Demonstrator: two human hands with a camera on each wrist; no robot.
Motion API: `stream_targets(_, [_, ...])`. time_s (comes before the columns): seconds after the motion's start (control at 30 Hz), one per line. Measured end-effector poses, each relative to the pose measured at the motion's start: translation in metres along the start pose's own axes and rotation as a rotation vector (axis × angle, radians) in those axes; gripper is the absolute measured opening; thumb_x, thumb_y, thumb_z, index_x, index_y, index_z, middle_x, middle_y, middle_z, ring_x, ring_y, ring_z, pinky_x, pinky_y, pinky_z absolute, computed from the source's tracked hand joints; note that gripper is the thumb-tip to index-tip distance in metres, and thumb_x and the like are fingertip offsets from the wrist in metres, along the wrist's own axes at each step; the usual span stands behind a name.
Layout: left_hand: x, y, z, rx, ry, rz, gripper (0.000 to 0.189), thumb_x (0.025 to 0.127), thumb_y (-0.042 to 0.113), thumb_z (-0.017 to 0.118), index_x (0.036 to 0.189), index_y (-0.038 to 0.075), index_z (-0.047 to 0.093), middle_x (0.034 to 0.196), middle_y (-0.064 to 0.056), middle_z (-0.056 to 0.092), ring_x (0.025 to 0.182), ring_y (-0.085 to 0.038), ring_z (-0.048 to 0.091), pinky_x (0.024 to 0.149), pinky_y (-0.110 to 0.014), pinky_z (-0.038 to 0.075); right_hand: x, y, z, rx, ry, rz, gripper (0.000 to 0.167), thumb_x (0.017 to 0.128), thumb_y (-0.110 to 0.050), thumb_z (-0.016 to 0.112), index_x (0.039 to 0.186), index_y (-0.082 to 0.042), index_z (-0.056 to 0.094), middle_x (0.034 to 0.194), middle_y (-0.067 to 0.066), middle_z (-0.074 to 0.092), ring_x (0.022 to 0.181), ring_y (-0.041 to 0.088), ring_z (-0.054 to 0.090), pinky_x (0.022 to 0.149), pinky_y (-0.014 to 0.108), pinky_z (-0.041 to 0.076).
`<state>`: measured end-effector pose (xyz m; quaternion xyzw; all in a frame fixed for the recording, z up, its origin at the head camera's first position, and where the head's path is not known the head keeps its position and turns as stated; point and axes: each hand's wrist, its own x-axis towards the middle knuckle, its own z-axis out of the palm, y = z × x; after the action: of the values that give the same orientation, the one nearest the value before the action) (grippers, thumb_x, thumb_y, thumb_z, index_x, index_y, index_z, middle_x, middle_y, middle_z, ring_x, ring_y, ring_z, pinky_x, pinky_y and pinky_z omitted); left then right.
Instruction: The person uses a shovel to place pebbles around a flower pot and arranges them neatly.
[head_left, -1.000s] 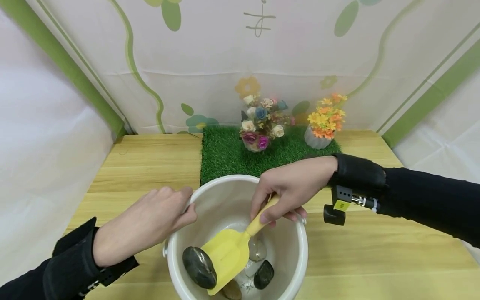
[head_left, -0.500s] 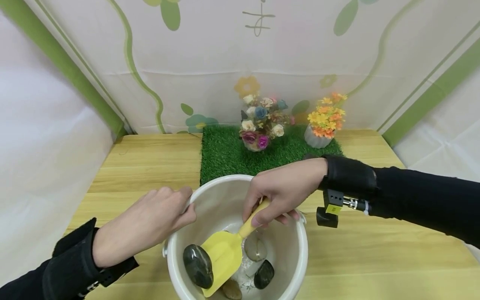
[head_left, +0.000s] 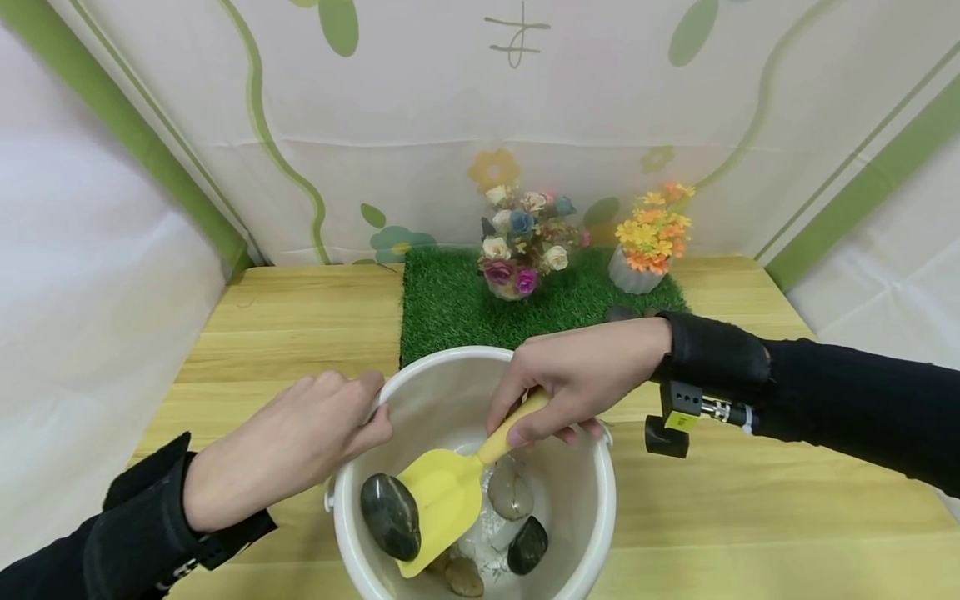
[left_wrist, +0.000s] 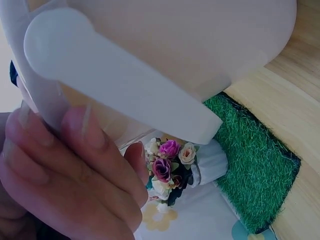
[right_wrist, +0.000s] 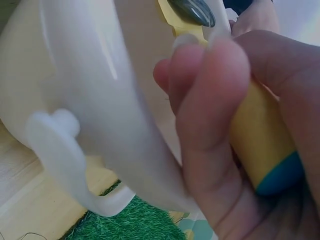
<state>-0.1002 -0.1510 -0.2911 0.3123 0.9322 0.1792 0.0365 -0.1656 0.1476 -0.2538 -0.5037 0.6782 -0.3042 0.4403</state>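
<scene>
My left hand (head_left: 300, 446) grips the left rim of a white bucket (head_left: 604, 508). In the left wrist view its fingers (left_wrist: 95, 165) curl at the rim beside the white bail handle (left_wrist: 130, 80). Inside the bucket, my right hand (head_left: 570, 379) holds a yellow toy shovel (head_left: 442, 500) by its handle, which ends in a teal cap in the right wrist view. A large dark stone (head_left: 390, 515) lies at the blade's left edge, against the bucket wall. On the bottom are a dark stone (head_left: 528, 546), a pale stone (head_left: 511, 492) and a brown stone (head_left: 464, 577).
Behind the bucket, a green artificial grass mat (head_left: 442, 308) lies on the wooden table (head_left: 300, 321). Two pots of flowers stand on it, a mixed bouquet (head_left: 521, 242) and an orange-yellow one (head_left: 651, 237). Dark stones (head_left: 621, 313) show beside my right wrist.
The shovel and my right hand have shifted slightly left, and the large dark stone has moved a little up and left with the blade. My left hand stays on the rim.
</scene>
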Motion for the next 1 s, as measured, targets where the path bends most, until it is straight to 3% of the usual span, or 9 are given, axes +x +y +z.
stream_targets(0.3, [-0.001,0.001,0.001,0.005,0.014,-0.011,0.023,0.095,0.013,0.056,0.074,0.017,0.048,0.059,0.012,0.027,0.046,0.001,0.026,0.039,-0.021,0.026,-0.009,0.004,-0.001,0.003,0.021,-0.063,0.023,0.105,-0.022,0.058,0.123,-0.016,0.071,0.077,-0.006,0.066,0.047,0.015,0.058,0.047,0.035,0.054])
stream_targets(0.53, [-0.001,-0.003,0.003,-0.003,0.011,-0.007,0.022,0.097,0.013,0.056,0.076,0.017,0.05,0.059,0.012,0.029,0.046,0.001,0.028,0.039,-0.022,0.027,-0.023,0.007,-0.004,-0.008,0.06,-0.141,0.028,0.106,-0.016,0.056,0.131,-0.012,0.067,0.092,-0.003,0.069,0.051,0.013,0.058,0.049,0.032,0.053])
stream_targets(0.77, [-0.001,-0.002,0.003,-0.032,-0.004,-0.022,0.023,0.098,0.016,0.056,0.077,0.017,0.05,0.058,0.012,0.033,0.045,0.001,0.036,0.039,-0.023,0.032,-0.041,0.004,-0.007,-0.036,0.144,-0.124,0.031,0.105,-0.013,0.057,0.134,-0.018,0.067,0.081,-0.004,0.067,0.05,0.01,0.056,0.047,0.031,0.051])
stream_targets(1.0, [0.0,-0.004,0.001,-0.055,-0.011,0.005,0.02,0.1,0.017,0.054,0.08,0.015,0.052,0.056,0.009,0.04,0.044,0.002,0.044,0.037,-0.023,0.037,-0.066,0.0,-0.007,-0.072,0.252,-0.104,0.034,0.102,-0.003,0.058,0.132,-0.016,0.069,0.085,-0.005,0.07,0.048,0.011,0.054,0.046,0.029,0.05])
